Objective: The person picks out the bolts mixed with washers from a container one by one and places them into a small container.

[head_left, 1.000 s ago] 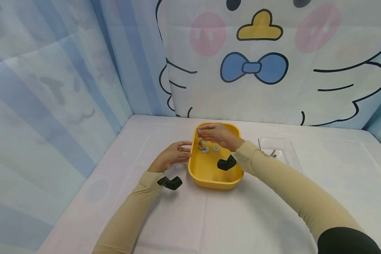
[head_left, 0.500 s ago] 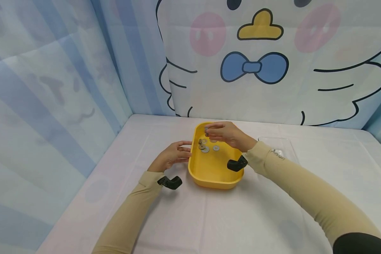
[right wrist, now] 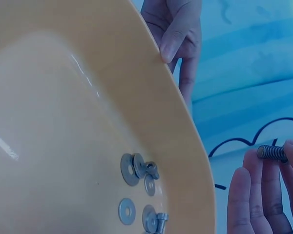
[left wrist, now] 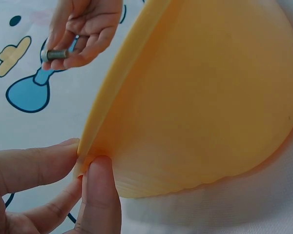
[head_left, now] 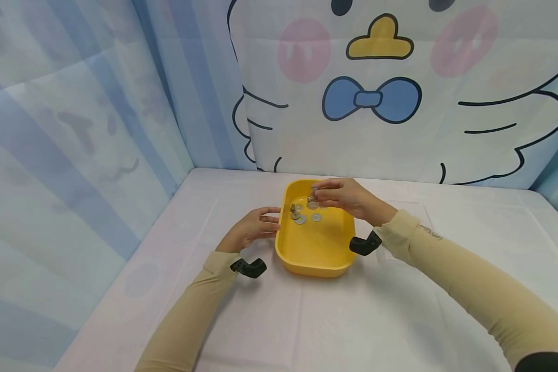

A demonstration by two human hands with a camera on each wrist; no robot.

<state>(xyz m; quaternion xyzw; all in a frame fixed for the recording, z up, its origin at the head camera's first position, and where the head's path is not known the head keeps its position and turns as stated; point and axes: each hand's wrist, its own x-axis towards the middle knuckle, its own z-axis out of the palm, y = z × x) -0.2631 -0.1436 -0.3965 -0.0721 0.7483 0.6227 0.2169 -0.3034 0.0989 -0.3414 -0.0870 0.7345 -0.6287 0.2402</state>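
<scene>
My right hand [head_left: 353,199] is over the far right part of a yellow tray [head_left: 313,248]. Between its thumb and fingertips it pinches a threaded bolt [right wrist: 272,152], whose head and shank show clearly in the left wrist view, lying sideways. My left hand [head_left: 251,227] is at the tray's left wall, its thumb and fingers [left wrist: 100,190] pinching the rim. Inside the tray, several flat washers [right wrist: 127,211] lie toward the far end. Among them are a short metal fastener [right wrist: 151,169] and another bolt [right wrist: 161,222], partly cut off by the frame edge.
A clear plastic box [head_left: 414,209] lies right of the tray, largely covered by my right sleeve [head_left: 446,258]. Printed cloth [head_left: 372,139] hangs behind the white table [head_left: 307,320], and a striped curtain [head_left: 74,155] rises at the left.
My right hand has shifted rightward over the tray, uncovering more washers and a bolt near the far end. Its sleeve now covers more of the clear box. My left hand has stayed put.
</scene>
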